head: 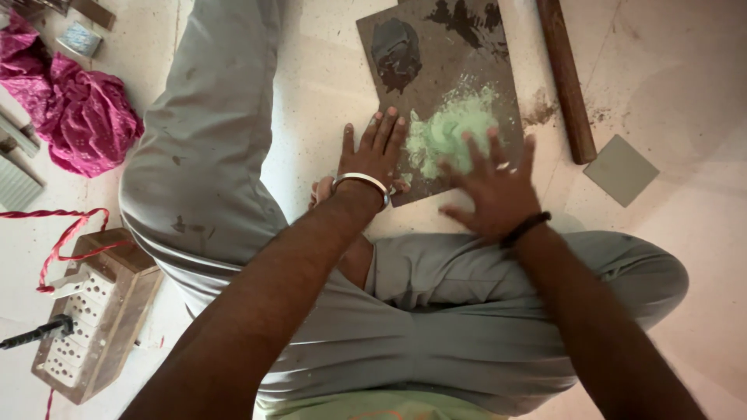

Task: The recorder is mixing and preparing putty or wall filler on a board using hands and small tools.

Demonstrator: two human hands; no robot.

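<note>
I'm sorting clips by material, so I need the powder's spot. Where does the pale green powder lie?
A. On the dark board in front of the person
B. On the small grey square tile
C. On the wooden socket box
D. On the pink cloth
A: the green powder sits heaped on the dark board, with the right hand spread at its edge and the left hand beside it.

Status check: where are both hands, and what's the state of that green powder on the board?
Left hand flat on board edge, empty. Right hand spread over green powder, blurred. Dark paste beyond, wooden stick alongside; nothing blocking.
</note>
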